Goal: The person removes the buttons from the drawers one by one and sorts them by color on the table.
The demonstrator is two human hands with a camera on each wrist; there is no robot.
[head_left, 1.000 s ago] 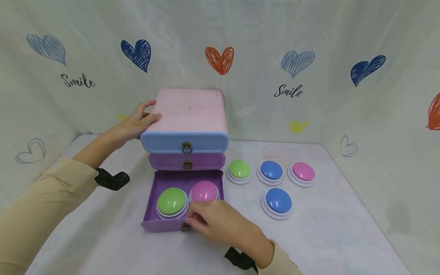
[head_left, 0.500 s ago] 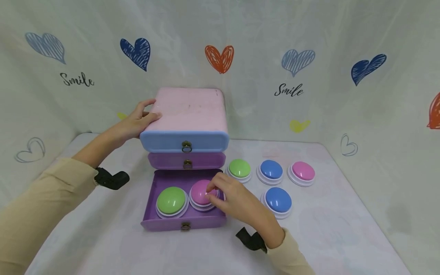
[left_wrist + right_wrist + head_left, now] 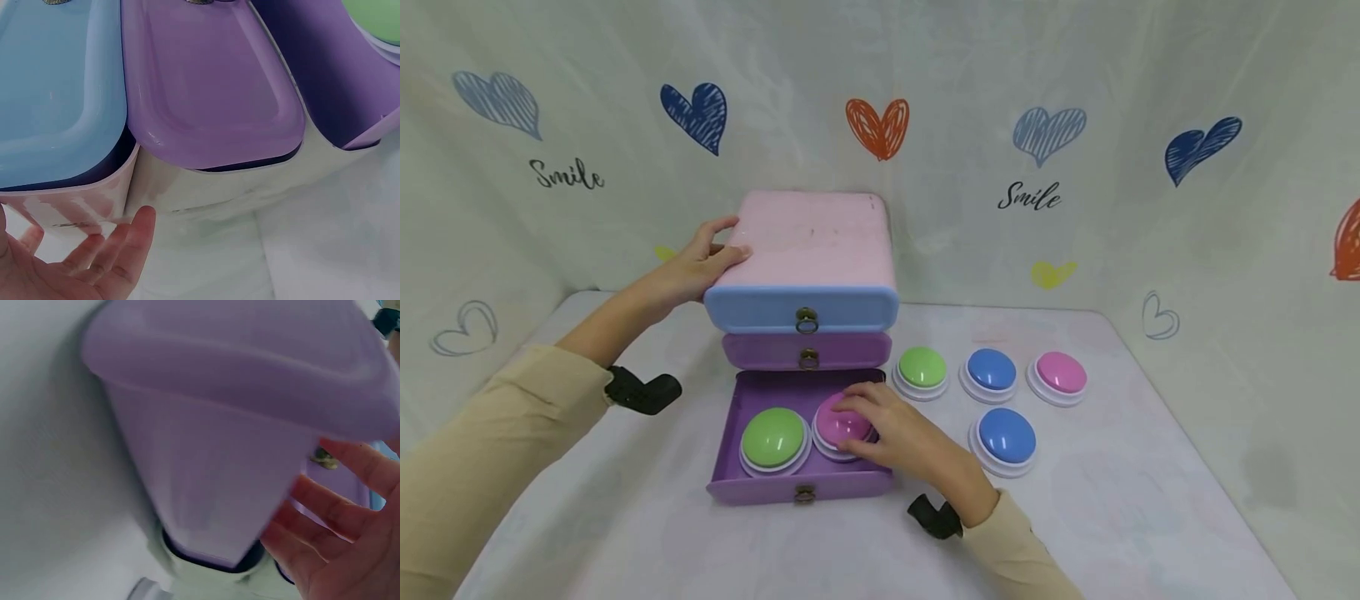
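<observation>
A small chest of drawers [image 3: 812, 237] with a pink top stands at the back. My left hand [image 3: 696, 265] rests against its upper left edge, thumb on the top; in the left wrist view, relaxed fingers [image 3: 134, 250] lie along the side wall. The bottom purple drawer [image 3: 733, 492] is pulled out, with a green push button [image 3: 772, 437] on the left and a pink push button [image 3: 829, 427] on the right. Over the drawer's right side reaches my right hand [image 3: 902, 429], fingers and thumb curved round the pink dome. In the right wrist view the drawer wall [image 3: 200, 469] hides the button.
On the white table right of the chest stand a green button [image 3: 922, 367], two blue buttons [image 3: 992, 369] and another pink button [image 3: 1062, 373]. The blue drawer [image 3: 760, 311] and middle purple drawer [image 3: 767, 352] are closed. A cloth printed with hearts [image 3: 880, 50] hangs behind.
My right hand has left the bottom drawer's ring pull, moved up and right, then closed in round the pink button. My left hand has stayed at the chest.
</observation>
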